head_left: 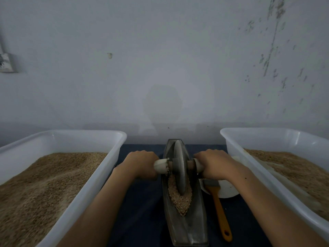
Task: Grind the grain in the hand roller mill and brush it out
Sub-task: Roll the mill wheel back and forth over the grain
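The left hand (142, 164) and right hand (212, 164) are each gripping an end of the axle handle (161, 165), fingers curled round it, holding the grinding wheel (179, 168) upright in the boat-shaped metal trough (188, 229). Grain (179, 198) is lying in the trough beneath and in front of the wheel. An orange-handled brush (219, 211) is resting just right of the trough, its head lying on a white dish (229, 188), with a grain-filled white tub (99, 168) standing at each side.

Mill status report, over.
Left hand and right hand grip wheel handles. Grain in trough. Brush beside, clear.
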`<state>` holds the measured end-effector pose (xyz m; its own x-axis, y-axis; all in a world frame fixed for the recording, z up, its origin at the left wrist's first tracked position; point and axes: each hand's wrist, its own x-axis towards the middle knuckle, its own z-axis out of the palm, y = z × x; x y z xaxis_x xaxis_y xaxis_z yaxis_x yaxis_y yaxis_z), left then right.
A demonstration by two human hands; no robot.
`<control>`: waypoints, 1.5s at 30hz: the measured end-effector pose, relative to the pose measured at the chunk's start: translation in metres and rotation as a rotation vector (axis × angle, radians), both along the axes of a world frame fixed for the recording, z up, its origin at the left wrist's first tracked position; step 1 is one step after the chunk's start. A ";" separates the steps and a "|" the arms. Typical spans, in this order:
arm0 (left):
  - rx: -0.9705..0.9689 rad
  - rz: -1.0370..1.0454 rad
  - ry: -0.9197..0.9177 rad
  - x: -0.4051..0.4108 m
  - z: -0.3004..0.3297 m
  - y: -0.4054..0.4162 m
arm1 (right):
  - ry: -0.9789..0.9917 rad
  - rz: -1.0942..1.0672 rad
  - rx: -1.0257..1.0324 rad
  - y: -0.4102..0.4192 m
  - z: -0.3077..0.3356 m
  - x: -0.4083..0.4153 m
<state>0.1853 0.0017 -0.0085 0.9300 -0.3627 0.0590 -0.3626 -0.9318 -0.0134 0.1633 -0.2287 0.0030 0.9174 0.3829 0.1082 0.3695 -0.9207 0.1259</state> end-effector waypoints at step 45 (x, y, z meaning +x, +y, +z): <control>-0.027 0.026 -0.048 0.000 -0.003 0.003 | -0.019 -0.102 0.103 -0.002 0.003 -0.004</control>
